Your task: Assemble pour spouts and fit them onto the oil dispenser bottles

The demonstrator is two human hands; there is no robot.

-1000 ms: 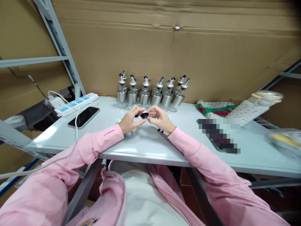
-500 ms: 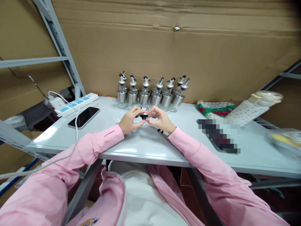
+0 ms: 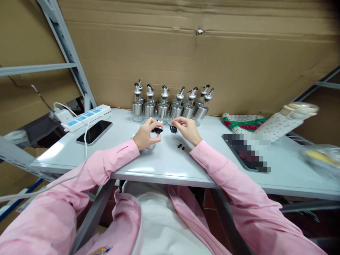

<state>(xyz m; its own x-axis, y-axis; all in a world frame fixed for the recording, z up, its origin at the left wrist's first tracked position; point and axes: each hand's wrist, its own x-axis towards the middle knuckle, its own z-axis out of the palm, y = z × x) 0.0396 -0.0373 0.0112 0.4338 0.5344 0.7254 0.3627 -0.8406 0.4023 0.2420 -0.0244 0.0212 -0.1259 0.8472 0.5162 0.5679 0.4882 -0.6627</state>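
My left hand (image 3: 145, 134) grips a bottle pourer top (image 3: 158, 130) with a silver collar and black ridged stopper, held just above the table. My right hand (image 3: 188, 129) is to its right, thumb and forefinger bent together at a small group of black caps (image 3: 173, 129). The fingertips pinch at the group's upper edge. Nearer the table's front lie a few tiny black pieces (image 3: 181, 146). Beneath my left hand a clear glass object (image 3: 152, 146) is partly hidden. Behind both hands stand several glass bottles with steel sleeves (image 3: 175, 111), fitted with pourers.
A power strip (image 3: 87, 117) and a phone (image 3: 95, 132) are at the left, with a white cable crossing my left sleeve. On the right lie a dark pixelated object (image 3: 245, 153), a patterned cloth (image 3: 243, 124), a dotted tumbler (image 3: 281, 124) and a plastic-wrapped bowl (image 3: 322, 159). Cardboard (image 3: 186, 60) stands behind.
My right hand has let go of the pourer top and moved slightly right to the black caps. My left hand keeps the pourer top and has shifted a little left.
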